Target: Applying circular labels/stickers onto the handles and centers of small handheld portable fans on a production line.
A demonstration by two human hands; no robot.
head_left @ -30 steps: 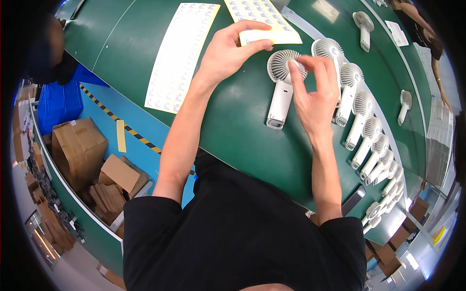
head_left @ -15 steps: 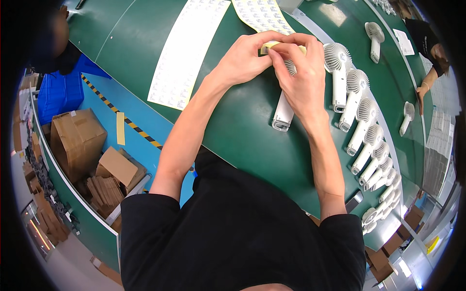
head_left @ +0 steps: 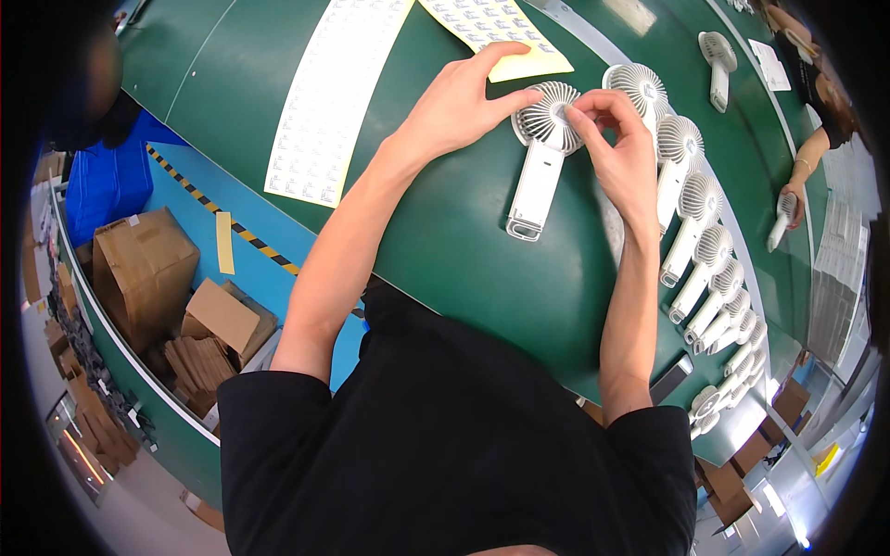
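A white handheld fan [head_left: 547, 130] lies on the green table, its round grille away from me and its handle pointing toward me. My left hand [head_left: 464, 104] is open, thumb at the left rim of the grille and forefinger reaching over the yellow sticker sheet [head_left: 491, 28]. Thumb and fingers of my right hand [head_left: 619, 148] are pinched together at the right side of the grille, near its hub. Whatever sits between those fingertips is too small to make out. Left of the yellow sheet lies a long white sheet of labels [head_left: 324, 102].
Several more white fans [head_left: 700, 199] form a curved row along the right. A dark oblong object [head_left: 671, 378] lies by my right forearm. Across the table a co-worker's hand [head_left: 793, 199] holds another fan [head_left: 777, 227]. Cardboard boxes [head_left: 144, 269] and a blue bin [head_left: 111, 181] stand at left.
My hands have come apart from over the yellow sheet's edge. The right one has moved down onto the fan, whose grille now shows. The co-worker's hand has taken hold of a fan.
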